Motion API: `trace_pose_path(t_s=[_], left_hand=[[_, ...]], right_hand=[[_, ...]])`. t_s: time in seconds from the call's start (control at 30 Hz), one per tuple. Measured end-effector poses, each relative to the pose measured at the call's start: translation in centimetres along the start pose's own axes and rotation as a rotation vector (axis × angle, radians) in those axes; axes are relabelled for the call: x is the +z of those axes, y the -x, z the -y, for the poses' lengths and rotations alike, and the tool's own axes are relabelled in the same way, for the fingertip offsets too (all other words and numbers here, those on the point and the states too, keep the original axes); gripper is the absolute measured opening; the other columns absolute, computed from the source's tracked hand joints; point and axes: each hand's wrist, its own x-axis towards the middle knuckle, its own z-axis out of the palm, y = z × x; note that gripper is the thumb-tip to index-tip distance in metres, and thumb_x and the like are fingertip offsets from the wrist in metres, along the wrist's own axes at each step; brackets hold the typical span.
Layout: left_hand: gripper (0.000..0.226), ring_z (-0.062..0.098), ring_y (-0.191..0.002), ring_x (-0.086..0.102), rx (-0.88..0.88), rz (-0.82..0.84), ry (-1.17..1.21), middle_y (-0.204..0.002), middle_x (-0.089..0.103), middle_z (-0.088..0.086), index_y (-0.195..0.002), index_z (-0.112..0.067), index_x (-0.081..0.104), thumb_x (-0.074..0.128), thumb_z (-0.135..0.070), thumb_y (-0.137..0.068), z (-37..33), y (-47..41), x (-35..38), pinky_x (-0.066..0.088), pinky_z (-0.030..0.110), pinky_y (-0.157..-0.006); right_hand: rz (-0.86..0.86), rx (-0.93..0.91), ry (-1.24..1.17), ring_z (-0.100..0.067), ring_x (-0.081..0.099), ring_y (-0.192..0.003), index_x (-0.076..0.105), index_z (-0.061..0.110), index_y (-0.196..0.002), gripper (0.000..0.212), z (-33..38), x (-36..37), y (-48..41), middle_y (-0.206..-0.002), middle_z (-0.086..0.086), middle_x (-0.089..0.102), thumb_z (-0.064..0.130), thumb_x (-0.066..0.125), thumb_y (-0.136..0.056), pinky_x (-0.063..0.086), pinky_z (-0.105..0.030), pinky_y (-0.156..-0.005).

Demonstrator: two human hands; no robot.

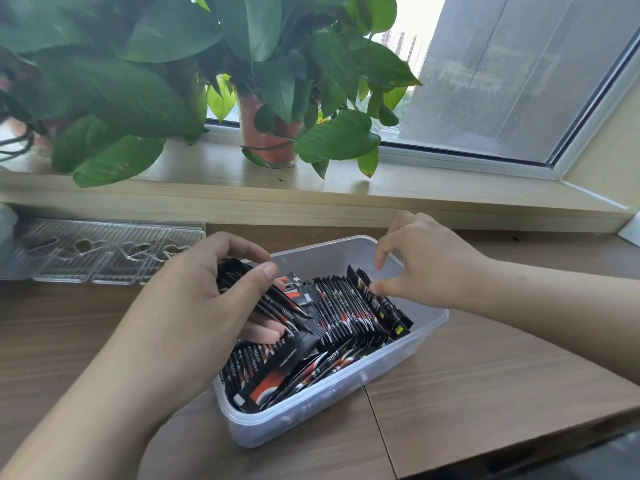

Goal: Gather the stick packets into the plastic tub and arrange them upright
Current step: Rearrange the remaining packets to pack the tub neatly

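The plastic tub (298, 418) sits on the wooden desk (457, 393), set at a slant, with its near corner toward the person. Inside it, black and red stick packets (346, 315) stand on edge in a tight row across the far half, leaning slightly. More packets (277, 372) lie tilted and overlapping in the near end of the tub, not yet lined up.

The left hand (194, 306) reaches in over the tub's left side, its fingers and thumb curled round a bundle of packets (266, 301) that it holds slanted above the loose ones. The right hand (427, 265) hovers over the far right corner with its fingers loosely bent; its thumb tip touches the upper edge of the end packets in the row, while the index finger bends down above it with a gap between, pinching nothing.

On the desk to the left lie clear plastic lids (104, 252) with heart shapes. Behind, a leafy plant in a reddish pot (273, 136) stands on the windowsill (415, 199)
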Motion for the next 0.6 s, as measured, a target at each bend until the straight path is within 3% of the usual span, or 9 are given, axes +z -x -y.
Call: trace_pose_path(t_s=[0.13, 0.3, 0.43, 0.6], left_hand=[[0.002, 0.025, -0.057, 0.074, 0.005, 0.002, 0.002, -0.081, 0.079, -0.004, -0.091, -0.025, 0.065, 0.064, -0.024, -0.091, 0.0, -0.1, 0.1, 0.059, 0.041, -0.07], [0.004, 0.025, -0.057, 0.074, 0.009, -0.001, -0.004, -0.08, 0.079, -0.005, -0.089, -0.029, 0.066, 0.064, -0.026, -0.09, 0.1, -0.1, 0.2, 0.059, 0.042, -0.07], [0.005, 0.024, -0.057, 0.074, 0.01, -0.008, -0.009, -0.08, 0.078, -0.006, -0.088, -0.031, 0.066, 0.064, -0.026, -0.09, 0.2, -0.1, 0.2, 0.059, 0.043, -0.071], [0.01, 0.024, -0.056, 0.074, 0.016, -0.012, -0.01, -0.079, 0.078, -0.006, -0.084, -0.036, 0.066, 0.065, -0.027, -0.09, 0.2, -0.1, 0.2, 0.059, 0.044, -0.072]], right_hand=[[0.056, 0.013, 0.024, -0.015, 0.044, -0.11, 0.076, 0.032, -0.091, 0.02, 0.1, 0.3, 0.5, -0.108, 0.006, 0.055, 0.048, 0.073, -0.08, 0.044, -0.031, -0.093], [0.173, 0.106, -0.062, -0.012, 0.057, -0.088, 0.08, 0.023, -0.084, 0.021, 0.7, 1.0, 0.6, -0.092, 0.006, 0.073, 0.041, 0.07, -0.086, 0.043, -0.022, -0.071], [0.188, 0.092, -0.033, -0.019, 0.064, -0.09, 0.079, 0.018, -0.092, 0.018, 1.0, 0.9, 0.4, -0.097, -0.001, 0.074, 0.027, 0.065, -0.088, 0.051, -0.025, -0.071], [0.213, 0.144, -0.257, -0.003, 0.063, -0.084, 0.082, 0.027, -0.084, 0.017, 0.7, 0.0, 0.0, -0.081, 0.018, 0.072, 0.021, 0.066, -0.086, 0.051, -0.016, -0.066]])
